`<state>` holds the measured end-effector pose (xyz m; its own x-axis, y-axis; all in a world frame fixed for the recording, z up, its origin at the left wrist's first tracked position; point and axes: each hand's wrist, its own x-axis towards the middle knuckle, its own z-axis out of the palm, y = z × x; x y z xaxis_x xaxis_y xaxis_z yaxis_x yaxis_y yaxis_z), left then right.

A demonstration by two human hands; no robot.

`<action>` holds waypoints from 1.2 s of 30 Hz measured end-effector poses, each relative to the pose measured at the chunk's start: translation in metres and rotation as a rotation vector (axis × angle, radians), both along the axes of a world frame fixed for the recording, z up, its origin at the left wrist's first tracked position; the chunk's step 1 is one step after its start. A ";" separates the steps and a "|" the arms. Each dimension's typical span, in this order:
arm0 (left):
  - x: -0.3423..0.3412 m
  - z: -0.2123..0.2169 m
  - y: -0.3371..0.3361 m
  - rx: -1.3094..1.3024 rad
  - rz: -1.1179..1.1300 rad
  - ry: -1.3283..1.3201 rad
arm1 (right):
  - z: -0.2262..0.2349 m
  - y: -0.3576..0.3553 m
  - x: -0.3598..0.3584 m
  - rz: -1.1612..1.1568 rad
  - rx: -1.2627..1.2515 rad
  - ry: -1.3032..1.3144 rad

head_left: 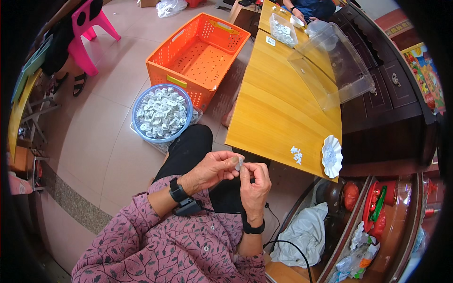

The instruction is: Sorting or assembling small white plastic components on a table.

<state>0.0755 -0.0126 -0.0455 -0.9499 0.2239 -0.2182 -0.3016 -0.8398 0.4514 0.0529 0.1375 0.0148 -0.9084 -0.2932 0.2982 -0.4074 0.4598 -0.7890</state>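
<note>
Pinching small white part (239, 163) between left hand (214, 169) and right hand (255, 185), long axis upright.

table (278, 104): glossy varnished wood | crate (198, 54): orange plastic | box (337, 66): clear plastic | floor (108, 141): smooth tile

Layout from my head cam: hands over lap, table ahead-right.
My left hand (210, 170) & right hand (255, 184) meet on a small part (239, 163). Basin (162, 113) of parts sits on floor to my left, crate (198, 54) behind it. On table (278, 108): loose parts (296, 154) left of fluted dish (331, 155), clear bin (332, 66) further back.
</note>
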 end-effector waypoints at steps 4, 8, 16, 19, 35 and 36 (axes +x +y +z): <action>0.000 0.004 -0.002 -0.012 -0.024 0.044 | 0.002 0.004 -0.004 0.028 0.043 0.049; 0.001 0.011 -0.001 -0.008 -0.022 0.043 | 0.009 0.004 -0.002 0.018 0.043 0.032; 0.003 0.008 0.005 -0.047 0.006 0.037 | 0.012 0.005 0.003 0.025 0.076 0.086; 0.004 0.009 0.005 -0.046 0.004 0.052 | 0.013 0.006 0.002 0.033 0.120 0.131; 0.006 0.011 0.004 0.085 -0.017 0.190 | 0.017 0.005 0.016 -0.130 -0.032 0.135; 0.006 0.012 0.004 0.087 -0.015 0.207 | 0.016 0.006 0.018 -0.132 -0.033 0.136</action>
